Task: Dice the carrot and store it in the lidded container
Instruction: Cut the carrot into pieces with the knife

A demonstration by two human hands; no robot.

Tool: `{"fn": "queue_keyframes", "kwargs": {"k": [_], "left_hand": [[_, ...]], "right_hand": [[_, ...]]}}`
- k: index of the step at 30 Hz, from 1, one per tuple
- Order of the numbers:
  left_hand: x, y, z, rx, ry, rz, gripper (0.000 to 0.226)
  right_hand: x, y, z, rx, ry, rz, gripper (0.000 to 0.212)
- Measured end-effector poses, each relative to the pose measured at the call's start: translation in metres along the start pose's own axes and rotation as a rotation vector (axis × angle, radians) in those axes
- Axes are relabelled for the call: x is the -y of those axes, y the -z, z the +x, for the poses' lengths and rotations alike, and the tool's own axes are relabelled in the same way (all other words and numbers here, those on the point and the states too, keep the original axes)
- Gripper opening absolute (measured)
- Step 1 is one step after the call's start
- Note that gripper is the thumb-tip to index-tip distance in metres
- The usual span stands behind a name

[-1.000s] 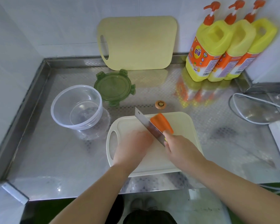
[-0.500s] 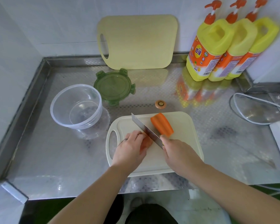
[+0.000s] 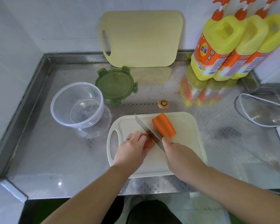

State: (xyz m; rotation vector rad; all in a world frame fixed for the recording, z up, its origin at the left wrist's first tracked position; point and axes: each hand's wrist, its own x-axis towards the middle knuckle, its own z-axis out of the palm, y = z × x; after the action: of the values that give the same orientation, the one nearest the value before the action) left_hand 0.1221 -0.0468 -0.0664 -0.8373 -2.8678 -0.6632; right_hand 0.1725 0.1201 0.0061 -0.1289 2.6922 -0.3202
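The left hand (image 3: 132, 148) is pinning a small carrot piece (image 3: 149, 143) on the cutting board (image 3: 187, 143), the right hand (image 3: 181, 156) is gripping the knife (image 3: 149, 134) just beside it, and the larger carrot piece (image 3: 164, 126) is lying parallel beyond the blade, nearer the right hand.

Cutting board (image 3: 184, 139) at centre on the counter (image 3: 55, 159). On it: carrot chunk (image 3: 164, 126) toward one o'clock, knife (image 3: 148, 132) just left, second carrot piece (image 3: 149, 143) left of the blade. Off the board: carrot end (image 3: 163, 103) at twelve, lid (image 3: 115, 84) at eleven, container (image 3: 77, 105) at ten, detergent bottles (image 3: 217, 50) at one, spare board (image 3: 141, 39) leaning on the wall behind the lid.
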Motion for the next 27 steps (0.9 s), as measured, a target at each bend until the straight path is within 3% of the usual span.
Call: {"fn": "queue_keyframes", "kwargs": {"k": [16, 22, 27], "left_hand": [[0.002, -0.003, -0.002, -0.069, -0.043, 0.027, 0.015], [0.001, -0.001, -0.005, -0.076, -0.009, -0.024, 0.029], [-0.005, 0.001, 0.0, -0.062, 0.028, -0.036, 0.016]], "right_hand": [[0.005, -0.009, 0.023, -0.028, -0.004, 0.038, 0.021], [-0.007, 0.0, 0.018, -0.103, -0.094, 0.172, 0.011], [-0.003, 0.003, 0.008, -0.098, -0.014, 0.087, 0.013]]}}
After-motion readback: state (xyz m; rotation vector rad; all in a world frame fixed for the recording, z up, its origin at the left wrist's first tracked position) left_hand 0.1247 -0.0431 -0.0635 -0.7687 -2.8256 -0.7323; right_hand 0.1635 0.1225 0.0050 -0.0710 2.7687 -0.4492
